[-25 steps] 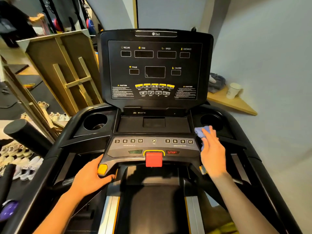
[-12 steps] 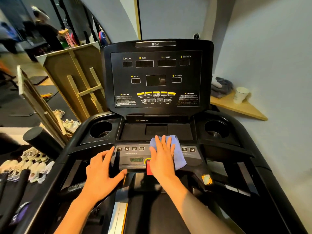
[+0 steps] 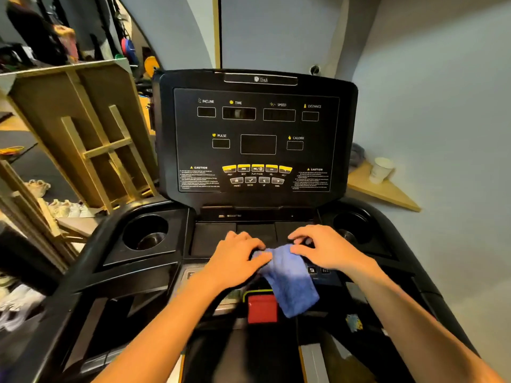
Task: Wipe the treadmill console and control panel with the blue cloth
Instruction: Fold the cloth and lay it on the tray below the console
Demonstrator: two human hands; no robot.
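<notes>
Grey-blue walls close in around the treadmill, with wooden frames leaning at the left and a small corner shelf (image 3: pixel 387 190) at the right. Both hands meet over the lower control panel (image 3: pixel 318 272): the left hand (image 3: pixel 235 261) and the right hand (image 3: pixel 329 250) each pinch the upper edge of the blue cloth (image 3: pixel 290 280), which drapes down across the panel and partly covers the red stop button (image 3: pixel 261 308). The grip looks light, fingers curled on the fabric, as if bunching or refolding it rather than rubbing. Judging from this, the wiping is mid-way at best: the cloth sits on the lower panel, while the upright console (image 3: pixel 255 134) with its display windows shows no sign either way of being cleaned, and probably remains. Of the containers, the left cup holder (image 3: pixel 145 233) looks empty; the right cup holder (image 3: pixel 351 225) is too dark to tell. A white paper cup (image 3: pixel 381 170) stands on the shelf, contents hidden.
</notes>
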